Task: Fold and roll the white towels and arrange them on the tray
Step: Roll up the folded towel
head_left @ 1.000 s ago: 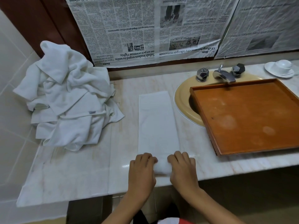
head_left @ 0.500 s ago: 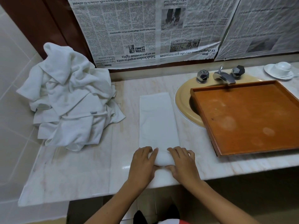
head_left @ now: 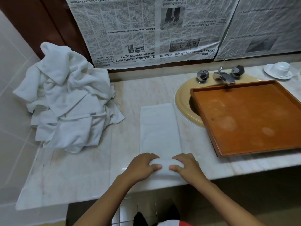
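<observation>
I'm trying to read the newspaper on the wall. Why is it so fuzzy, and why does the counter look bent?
Head view: the newspaper hangs upside down and its small print is soft; the wide-angle lens bows the counter edge; dim, even light, with a faint shine by the left hand gripping the towel.

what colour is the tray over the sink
Orange-brown wood, the tray shows best in the head view.

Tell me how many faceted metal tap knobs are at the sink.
2. One shiny faceted metal knob stands left of the chrome spout; one darker faceted knob stands right of it. Both are behind the orange wooden tray. None seems hidden.
</observation>
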Tool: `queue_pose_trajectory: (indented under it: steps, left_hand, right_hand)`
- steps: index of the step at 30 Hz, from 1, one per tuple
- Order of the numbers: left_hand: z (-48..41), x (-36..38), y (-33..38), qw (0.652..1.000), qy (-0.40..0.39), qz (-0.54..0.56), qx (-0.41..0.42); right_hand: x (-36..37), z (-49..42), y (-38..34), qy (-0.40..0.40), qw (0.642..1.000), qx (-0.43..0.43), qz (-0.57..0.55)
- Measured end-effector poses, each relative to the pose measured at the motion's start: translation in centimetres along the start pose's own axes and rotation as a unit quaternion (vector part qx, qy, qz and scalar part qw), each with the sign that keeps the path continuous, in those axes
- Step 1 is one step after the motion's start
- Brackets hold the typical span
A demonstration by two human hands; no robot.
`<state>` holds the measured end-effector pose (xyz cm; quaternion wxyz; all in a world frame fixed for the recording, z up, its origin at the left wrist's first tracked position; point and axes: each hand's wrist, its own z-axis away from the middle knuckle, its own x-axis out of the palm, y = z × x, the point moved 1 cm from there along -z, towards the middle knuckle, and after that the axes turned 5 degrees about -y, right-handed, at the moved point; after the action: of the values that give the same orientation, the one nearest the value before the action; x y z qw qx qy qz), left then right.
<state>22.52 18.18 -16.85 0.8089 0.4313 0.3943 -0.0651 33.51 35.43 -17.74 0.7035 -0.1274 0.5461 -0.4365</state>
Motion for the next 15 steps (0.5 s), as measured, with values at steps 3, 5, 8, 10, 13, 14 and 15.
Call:
queue_pose_trajectory:
  steps: [3,5,8,10,13,14,15]
  left_hand:
    - [-0.9,0.1,0.4,0.996,0.067,-0.055,-0.006]
    - [-0.7,0.5,1.0,0.984,0.151,-0.097,0.022]
    - [0.2,2.0,1.6,0.961,0.213,-0.154,0.083]
    - [1.0,2.9,1.3,0.945,0.255,-0.168,0.114]
    - [2.2,3.8,0.4,0.943,0.26,-0.164,0.128]
    - [2.4,4.2,0.1,0.945,0.246,-0.171,0.129]
    - [2.7,4.4,-0.2,0.948,0.231,-0.177,0.13]
  right_hand:
    - [-0.1,0.2,-1.7,0.133,0.985,-0.015,0.111]
    - [0.5,0.3,-2.4,0.179,0.962,-0.076,0.193]
    - [1.7,0.7,-2.0,0.201,0.942,-0.131,0.236]
    - [2.2,1.2,-1.3,0.213,0.934,-0.149,0.244]
    - [2.4,1.9,-0.4,0.2,0.931,-0.162,0.259]
    - [2.4,2.1,-0.2,0.182,0.932,-0.16,0.268]
    - [2.5,2.1,0.0,0.168,0.933,-0.156,0.279]
